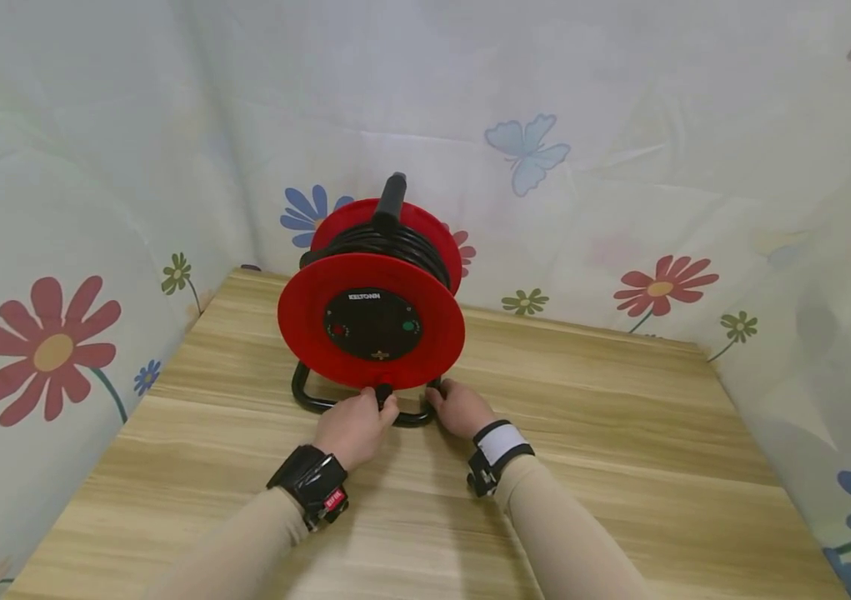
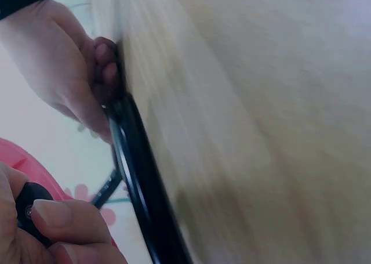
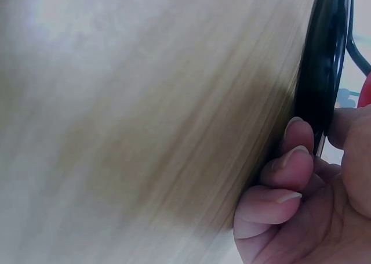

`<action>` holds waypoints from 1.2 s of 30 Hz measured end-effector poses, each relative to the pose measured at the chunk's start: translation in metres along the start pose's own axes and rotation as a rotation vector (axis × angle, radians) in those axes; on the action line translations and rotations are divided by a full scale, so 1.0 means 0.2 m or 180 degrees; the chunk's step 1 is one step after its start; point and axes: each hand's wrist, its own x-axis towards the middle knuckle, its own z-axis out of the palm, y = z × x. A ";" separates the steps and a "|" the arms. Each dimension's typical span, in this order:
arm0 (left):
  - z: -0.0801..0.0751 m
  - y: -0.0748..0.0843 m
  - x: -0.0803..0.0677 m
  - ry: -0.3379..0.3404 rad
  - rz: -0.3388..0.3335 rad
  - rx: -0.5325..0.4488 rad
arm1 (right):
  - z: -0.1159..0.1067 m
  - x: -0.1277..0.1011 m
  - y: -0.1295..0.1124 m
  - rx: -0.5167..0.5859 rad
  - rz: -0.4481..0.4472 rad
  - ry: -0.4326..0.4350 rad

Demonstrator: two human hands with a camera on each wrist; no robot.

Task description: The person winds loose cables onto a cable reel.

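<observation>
A red cable reel (image 1: 297, 321) wound with black cable (image 1: 402, 244) stands on the wooden table, its round black face panel (image 1: 372, 325) turned toward me. At the bottom of the front disc, my left hand (image 1: 353, 429) grips a small black knob (image 2: 29, 209) between thumb and fingers. My right hand (image 1: 463, 408) holds the right front corner of the tubular black stand (image 1: 312, 402), with its fingers (image 3: 287, 168) curled round the tube close to the tabletop. A thick black carrying handle (image 1: 391, 200) rises over the top of the reel.
The wooden table (image 1: 583, 433) extends to both sides of the reel and in front of it. Pale fabric (image 1: 658, 150) printed with flowers and butterflies hangs behind and along both sides. Each wrist wears a strapped camera, the left one (image 1: 312, 483) black.
</observation>
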 end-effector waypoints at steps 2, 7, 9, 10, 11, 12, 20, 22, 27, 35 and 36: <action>-0.01 -0.02 -0.01 0.0039 -0.0013 -0.0049 | 0.00 0.00 0.00 -0.0008 0.0000 0.0010; -0.01 -0.07 -0.02 0.0094 -0.0059 -0.0145 | 0.02 0.01 0.01 0.0020 0.0006 0.0042; -0.02 -0.09 -0.02 0.0077 -0.0080 -0.0166 | 0.03 0.02 0.02 0.0030 -0.0024 0.0042; -0.02 -0.10 -0.03 0.0067 -0.0087 -0.0163 | 0.03 0.02 0.02 0.0031 -0.0045 0.0041; -0.02 -0.11 -0.03 0.0063 -0.0098 -0.0173 | 0.04 0.03 0.03 0.0029 -0.0065 0.0038; -0.03 -0.12 -0.03 0.0061 -0.0110 -0.0184 | 0.04 0.03 0.03 0.0043 -0.0074 0.0027; -0.08 -0.19 -0.04 0.0133 -0.0200 -0.0318 | 0.03 0.03 0.04 0.0123 0.0023 -0.0021; -0.09 -0.21 -0.04 0.0130 -0.0241 -0.0326 | 0.03 0.03 0.03 0.0111 0.0033 -0.0008; -0.13 -0.25 -0.05 0.0085 -0.0356 -0.0357 | 0.02 0.00 0.00 0.0116 0.0045 0.0008; -0.18 -0.28 -0.05 0.0076 -0.0410 -0.0415 | 0.00 -0.01 -0.01 0.0136 0.0119 -0.0054; -0.19 -0.28 -0.05 0.0082 -0.0410 -0.0412 | -0.01 -0.01 -0.01 0.0137 0.0122 -0.0065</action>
